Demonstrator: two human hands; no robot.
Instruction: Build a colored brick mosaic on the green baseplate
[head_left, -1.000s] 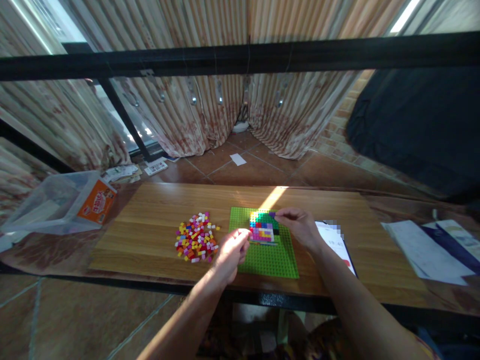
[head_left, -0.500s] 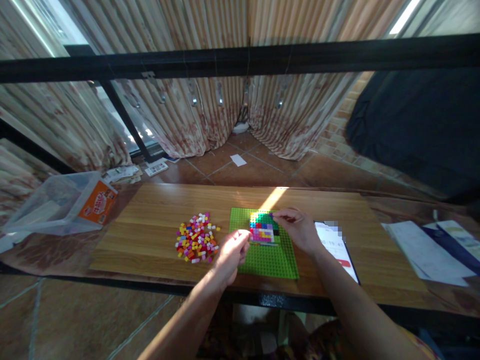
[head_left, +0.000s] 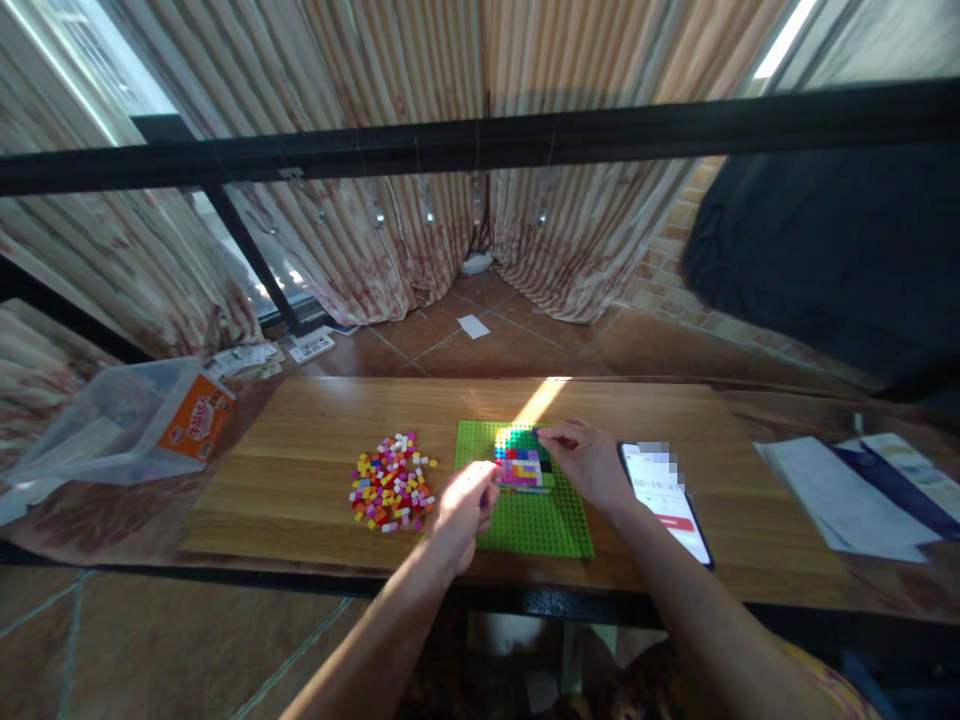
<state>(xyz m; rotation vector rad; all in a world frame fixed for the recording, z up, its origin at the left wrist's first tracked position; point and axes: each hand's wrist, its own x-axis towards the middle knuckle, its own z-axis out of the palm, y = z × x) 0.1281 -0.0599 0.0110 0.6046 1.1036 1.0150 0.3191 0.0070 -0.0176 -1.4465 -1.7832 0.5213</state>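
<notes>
On the wooden table lies a green studded baseplate (head_left: 536, 530), with a low block of multicoloured toy bricks (head_left: 517, 465) built on its upper middle. Sunlight falls across the far left of the build. My right hand (head_left: 589, 465) pinches a small dark purple brick (head_left: 535, 432) at the build's far right corner. At the left side of the build, my left hand (head_left: 466, 505) is closed, thumb and fingertips together beside a bit of red. Whether that red is held or part of the build, I cannot tell.
A heap of loose toy bricks (head_left: 390, 485) lies left of the baseplate. To the right is a phone (head_left: 667, 505) showing a timer. Papers (head_left: 832, 495) lie at the far right; a clear plastic bin (head_left: 112, 420) with an orange label stands at the far left.
The view has shifted slightly, so the scene sits a little lower and further left. Both hands keep nearly the same places at the build, with the right still pinching the purple brick.
</notes>
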